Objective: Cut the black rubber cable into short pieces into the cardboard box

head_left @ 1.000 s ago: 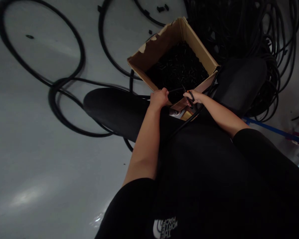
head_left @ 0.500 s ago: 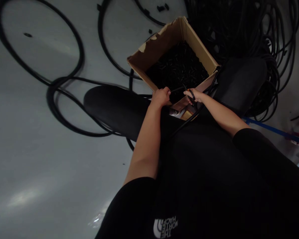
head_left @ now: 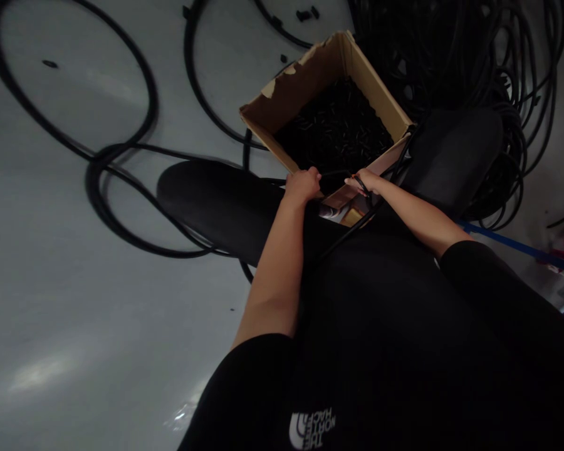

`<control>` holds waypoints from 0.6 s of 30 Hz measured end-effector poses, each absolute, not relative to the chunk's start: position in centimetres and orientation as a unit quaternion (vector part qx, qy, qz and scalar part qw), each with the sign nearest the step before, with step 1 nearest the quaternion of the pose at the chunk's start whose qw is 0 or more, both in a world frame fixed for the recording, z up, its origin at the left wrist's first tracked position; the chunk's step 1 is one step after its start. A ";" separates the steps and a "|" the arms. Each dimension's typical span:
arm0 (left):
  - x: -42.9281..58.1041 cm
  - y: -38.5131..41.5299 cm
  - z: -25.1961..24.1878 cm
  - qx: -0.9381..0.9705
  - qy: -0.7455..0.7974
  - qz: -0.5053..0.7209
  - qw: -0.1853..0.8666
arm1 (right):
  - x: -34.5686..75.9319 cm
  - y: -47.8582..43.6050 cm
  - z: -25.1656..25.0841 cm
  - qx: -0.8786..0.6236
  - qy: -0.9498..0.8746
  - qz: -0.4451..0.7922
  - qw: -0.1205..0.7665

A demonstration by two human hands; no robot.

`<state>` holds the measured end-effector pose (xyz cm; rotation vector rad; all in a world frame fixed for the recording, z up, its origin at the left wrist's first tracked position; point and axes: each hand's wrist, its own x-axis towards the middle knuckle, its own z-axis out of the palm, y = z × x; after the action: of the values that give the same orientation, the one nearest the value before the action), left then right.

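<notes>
My left hand (head_left: pixel 304 185) is closed round a length of black tube (head_left: pixel 331 173), which stretches from it towards my right hand. In my right hand (head_left: pixel 367 180) is a pair of scissors (head_left: pixel 364 186) with a dark handle loop and a bit of orange. Their blades meet the tube close to its end, though the dark makes the exact contact hard to see. Both hands are over the near edge of an open cardboard box (head_left: pixel 378 81). Inside it lie many short black tube pieces (head_left: pixel 338 125).
Loops of black tube (head_left: pixel 153 106) lie on the grey floor (head_left: pixel 75 282) to the left. A large tangled heap of tube (head_left: pixel 451 56) is at the upper right. My black-clad legs (head_left: pixel 207 194) flank the box. A blue strip (head_left: pixel 521 241) runs at the right.
The scissors, earlier spread with a blade showing over the box, now look more closed at the tube. My right hand has shifted slightly; my left hand stays nearly in place.
</notes>
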<state>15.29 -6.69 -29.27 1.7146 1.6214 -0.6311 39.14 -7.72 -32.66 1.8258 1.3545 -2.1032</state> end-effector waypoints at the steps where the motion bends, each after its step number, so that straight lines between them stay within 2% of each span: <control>1: 15.3 -6.7 -29.3 0.659 0.624 -0.246 0.341 | 39.2 -7.7 -32.5 0.596 0.448 -0.666 0.034; 6: 15.2 -6.7 -29.4 0.650 0.634 -0.236 0.345 | 39.4 -7.6 -31.7 0.617 0.475 -0.624 0.070; 13: 15.4 -6.8 -28.8 0.646 0.645 -0.224 0.342 | 38.1 -7.9 -30.8 0.631 0.389 -0.670 0.030; 18: 15.5 -6.7 -28.3 0.637 0.665 -0.195 0.338 | 37.8 -7.7 -30.6 0.635 0.333 -0.696 0.036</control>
<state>15.47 -6.74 -28.34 1.6595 1.7314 -0.5079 37.80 -7.69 -30.58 1.9506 1.0222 -2.1394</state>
